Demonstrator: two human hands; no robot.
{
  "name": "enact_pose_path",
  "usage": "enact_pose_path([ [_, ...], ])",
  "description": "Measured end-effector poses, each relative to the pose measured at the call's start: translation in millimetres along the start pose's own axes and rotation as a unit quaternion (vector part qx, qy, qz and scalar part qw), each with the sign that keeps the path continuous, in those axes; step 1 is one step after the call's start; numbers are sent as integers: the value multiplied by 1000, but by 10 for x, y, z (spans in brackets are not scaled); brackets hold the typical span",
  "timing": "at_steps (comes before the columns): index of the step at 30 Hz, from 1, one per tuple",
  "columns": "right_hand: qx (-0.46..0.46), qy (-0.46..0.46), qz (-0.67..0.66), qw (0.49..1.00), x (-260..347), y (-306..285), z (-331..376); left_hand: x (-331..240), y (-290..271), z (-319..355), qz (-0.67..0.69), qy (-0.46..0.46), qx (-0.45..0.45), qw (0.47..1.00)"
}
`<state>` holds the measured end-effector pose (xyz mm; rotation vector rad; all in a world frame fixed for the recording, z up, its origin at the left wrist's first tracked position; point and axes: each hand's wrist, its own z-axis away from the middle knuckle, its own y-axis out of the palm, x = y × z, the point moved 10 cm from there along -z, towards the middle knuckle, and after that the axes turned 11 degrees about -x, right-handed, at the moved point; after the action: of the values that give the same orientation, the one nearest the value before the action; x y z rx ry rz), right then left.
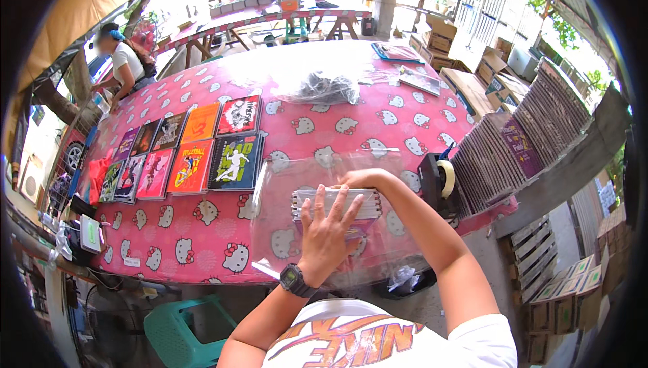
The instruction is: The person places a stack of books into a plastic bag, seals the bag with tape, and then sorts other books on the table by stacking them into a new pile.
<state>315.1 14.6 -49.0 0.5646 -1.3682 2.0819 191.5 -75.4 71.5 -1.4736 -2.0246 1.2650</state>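
A stack of notebooks [370, 201] with white page edges and ringed sides stands close in front of me, on a clear plastic sheet [273, 223]. Over its top edge lies my left hand [325, 228], fingers stretched and spread, thumb apart on the near side. My right hand [361, 178] reaches round the far side of the stack, touching it or the plastic; its fingertips are mostly hidden there. Loose plastic spreads out on both sides of the stack.
Two rows of colourful notebooks [191, 164] lie to the left on the pink patterned tablecloth [182, 223]. A tape dispenser [441, 182] and tall notebook stacks [489, 159] stand right. Crumpled plastic [320, 89] lies farther back. A green stool [182, 331] stands below; a person [127, 64] is far left.
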Motion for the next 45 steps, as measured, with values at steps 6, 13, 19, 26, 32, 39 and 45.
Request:
enact_pose_path([
  [6,-7,21,-186,982,-193,127,80,4,-4,7,16,8,-6,1000],
  [13,44,-22,-62,997,-453,-3,235,52,-18,-96,-21,19,-38,999],
  [19,-362,-9,-117,925,-390,-713,1054,329,212,-500,128,83,109,982],
  [26,69,14,-551,832,-398,1544,1450,342,-277,-701,307,-69,-37,949],
  [32,-376,-211,-787,442,-137,-25,1581,768,18,-52,797,-212,-42,565],
  [39,-416,-241,-529,700,-137,-321,1513,465,-52,-197,623,-31,184,759],
  [45,-377,-212,-412,802,400,-386,1332,1072,-170,-160,665,-201,-87,714],
])
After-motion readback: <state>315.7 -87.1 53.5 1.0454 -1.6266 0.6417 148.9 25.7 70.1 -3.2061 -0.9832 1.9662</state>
